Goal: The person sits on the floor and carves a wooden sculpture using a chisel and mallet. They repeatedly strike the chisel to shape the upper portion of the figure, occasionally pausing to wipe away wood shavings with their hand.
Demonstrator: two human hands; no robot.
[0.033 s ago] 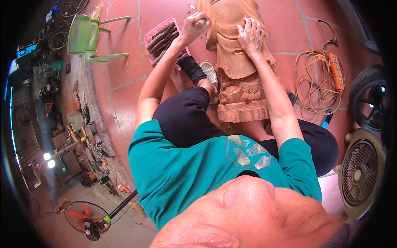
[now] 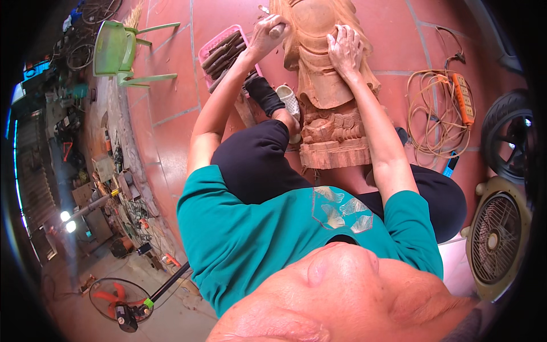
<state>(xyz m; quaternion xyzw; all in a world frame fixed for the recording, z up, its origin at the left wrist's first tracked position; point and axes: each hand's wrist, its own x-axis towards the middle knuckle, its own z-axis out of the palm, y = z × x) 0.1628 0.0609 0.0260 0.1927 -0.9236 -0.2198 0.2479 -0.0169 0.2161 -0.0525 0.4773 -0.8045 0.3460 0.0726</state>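
A large carved wooden figure (image 2: 327,85) extends away from me between my legs, with smooth folds on its upper part and a rough, layered base at the near end. On its right side my right hand (image 2: 346,52) rests with fingers stretched over the wood. To the figure's upper left, my left hand (image 2: 265,37) is closed around a wooden tool handle (image 2: 277,31), whose rounded end shows; its working end cannot be made out. Just below that hand stands a pink basket (image 2: 200,54) filled with several wooden-handled tools (image 2: 225,52).
A green plastic chair (image 2: 111,48) is at the far left. Right of the figure lie a coiled cable (image 2: 424,114), an orange power strip (image 2: 463,100) and a blue object (image 2: 450,164). A wheel (image 2: 507,137) and box fan (image 2: 494,239) stand further right. Cluttered tools and another fan (image 2: 117,299) fill the left.
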